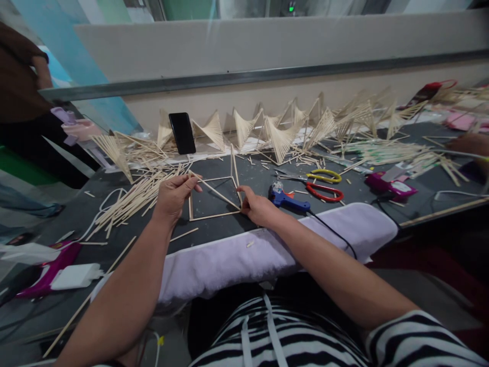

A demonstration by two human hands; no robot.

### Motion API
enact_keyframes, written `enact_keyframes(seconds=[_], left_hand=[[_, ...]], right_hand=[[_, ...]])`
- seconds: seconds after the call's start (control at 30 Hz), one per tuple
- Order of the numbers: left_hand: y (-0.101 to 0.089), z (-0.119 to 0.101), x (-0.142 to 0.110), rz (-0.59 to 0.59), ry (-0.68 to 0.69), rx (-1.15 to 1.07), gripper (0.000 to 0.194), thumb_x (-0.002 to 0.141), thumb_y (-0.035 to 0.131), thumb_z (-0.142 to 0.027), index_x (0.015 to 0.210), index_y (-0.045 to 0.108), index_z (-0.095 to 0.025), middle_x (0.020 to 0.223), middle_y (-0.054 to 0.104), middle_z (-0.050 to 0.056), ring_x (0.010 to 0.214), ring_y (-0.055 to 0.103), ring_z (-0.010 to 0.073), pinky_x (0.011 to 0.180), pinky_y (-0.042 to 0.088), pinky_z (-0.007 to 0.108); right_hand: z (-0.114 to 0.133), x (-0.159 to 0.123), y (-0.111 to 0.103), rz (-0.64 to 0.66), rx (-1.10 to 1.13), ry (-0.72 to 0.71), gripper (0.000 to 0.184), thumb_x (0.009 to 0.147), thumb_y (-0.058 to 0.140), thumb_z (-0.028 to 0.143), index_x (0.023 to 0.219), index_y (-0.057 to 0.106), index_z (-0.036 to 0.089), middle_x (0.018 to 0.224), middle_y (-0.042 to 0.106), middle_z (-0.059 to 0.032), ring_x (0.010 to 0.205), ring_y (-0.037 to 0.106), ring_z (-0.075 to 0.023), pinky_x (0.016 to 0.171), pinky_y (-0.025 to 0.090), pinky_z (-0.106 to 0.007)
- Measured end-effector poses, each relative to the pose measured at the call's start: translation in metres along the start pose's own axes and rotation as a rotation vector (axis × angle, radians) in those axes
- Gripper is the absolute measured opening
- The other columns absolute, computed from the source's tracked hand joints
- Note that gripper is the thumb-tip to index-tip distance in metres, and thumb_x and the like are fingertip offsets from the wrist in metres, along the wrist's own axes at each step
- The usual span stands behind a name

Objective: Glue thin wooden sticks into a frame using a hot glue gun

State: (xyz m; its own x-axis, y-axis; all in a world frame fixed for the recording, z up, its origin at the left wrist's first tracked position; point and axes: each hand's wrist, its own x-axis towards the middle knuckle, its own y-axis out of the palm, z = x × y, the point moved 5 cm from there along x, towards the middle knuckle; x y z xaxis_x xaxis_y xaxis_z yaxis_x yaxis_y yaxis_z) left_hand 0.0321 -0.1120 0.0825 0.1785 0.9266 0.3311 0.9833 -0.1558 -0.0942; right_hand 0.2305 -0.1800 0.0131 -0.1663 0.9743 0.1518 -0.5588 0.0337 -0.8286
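Observation:
A frame of thin wooden sticks (pixel 216 216) lies on the dark table in front of me, with a further stick rising from its far right corner. My left hand (pixel 176 196) pinches the upper end of a wooden stick (pixel 217 191) that slants down across the frame. The stick's lower end meets the frame's near right corner, where my right hand (pixel 256 205) grips with its fingers closed. Just right of that hand lies a blue hot glue gun (pixel 290 202). Loose sticks (pixel 133 199) are heaped left of my left hand.
Twisted stick models (pixel 280 136) line the wall behind a black phone (pixel 182 133). Scissors with red (pixel 324 192) and yellow handles lie at the right. A lilac cushion (pixel 229 260) covers the table's near edge. A person (pixel 26 81) stands at the far left.

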Motion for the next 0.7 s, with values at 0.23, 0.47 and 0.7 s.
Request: enact_keyframes(seconds=[0.23,0.47,0.7], left_hand=[[-0.0008,0.0003,-0.0001,0.002,-0.002,0.002,0.019,0.065,0.065,-0.033,0.071,0.069,-0.016,0.055,0.059,0.001,0.038,0.034,0.0041,0.036,0.015,0.021],[-0.0009,0.0011,-0.0007,0.029,0.000,-0.021,0.019,0.067,0.063,-0.032,0.073,0.069,-0.015,0.057,0.059,0.001,0.036,0.028,0.0020,0.034,0.011,0.019],[-0.0005,-0.0003,-0.0005,0.017,0.023,-0.027,0.018,0.066,0.064,-0.032,0.068,0.068,-0.014,0.057,0.060,0.002,0.036,0.029,0.0027,0.035,0.012,0.021]], right_hand=[[-0.0004,0.0004,0.0007,0.007,-0.012,0.001,0.061,0.072,0.053,0.013,0.126,0.025,0.022,0.079,0.063,0.0005,0.068,0.057,-0.0126,0.059,0.034,-0.019],[0.0006,0.0001,0.0004,-0.005,-0.024,-0.019,0.059,0.072,0.051,0.013,0.125,0.026,0.022,0.076,0.062,0.0010,0.067,0.056,-0.0127,0.059,0.034,-0.020],[-0.0008,0.0015,0.0020,0.000,-0.012,-0.003,0.059,0.072,0.053,0.014,0.124,0.027,0.023,0.078,0.062,0.0011,0.068,0.057,-0.0130,0.058,0.033,-0.019]])
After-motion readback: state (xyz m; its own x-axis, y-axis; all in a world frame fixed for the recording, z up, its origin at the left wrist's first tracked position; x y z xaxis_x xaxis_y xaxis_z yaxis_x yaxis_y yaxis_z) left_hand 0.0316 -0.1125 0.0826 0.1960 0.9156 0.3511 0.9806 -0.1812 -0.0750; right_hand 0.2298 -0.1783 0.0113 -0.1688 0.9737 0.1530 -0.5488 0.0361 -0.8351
